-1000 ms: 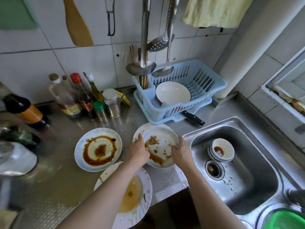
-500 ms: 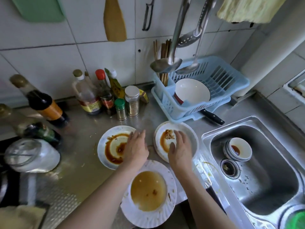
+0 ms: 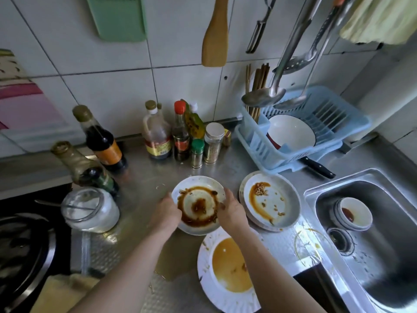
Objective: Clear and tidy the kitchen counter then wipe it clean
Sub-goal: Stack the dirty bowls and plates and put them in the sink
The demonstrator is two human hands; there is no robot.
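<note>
Three dirty white plates sit on the steel counter [image 3: 144,177]. The middle plate [image 3: 198,188], ringed with brown sauce, is gripped at its left rim by my left hand [image 3: 165,214] and at its right rim by my right hand [image 3: 231,207]. To its right lies a second plate [image 3: 286,199] with sauce and food bits, stacked on another. Nearest me is a plate [image 3: 225,290] holding orange liquid; my right forearm crosses over it.
Sauce bottles and spice jars [image 3: 180,134] line the wall. A blue dish rack [image 3: 316,132] holds a white bowl. The sink [image 3: 372,233] at right contains small bowls. A glass jar [image 3: 90,210] and stove [image 3: 20,256] stand at left. Utensils hang above.
Both hands left the right-hand plate and moved left onto the sauce-ringed plate, now gripping its two rims. The view also shifted left.
</note>
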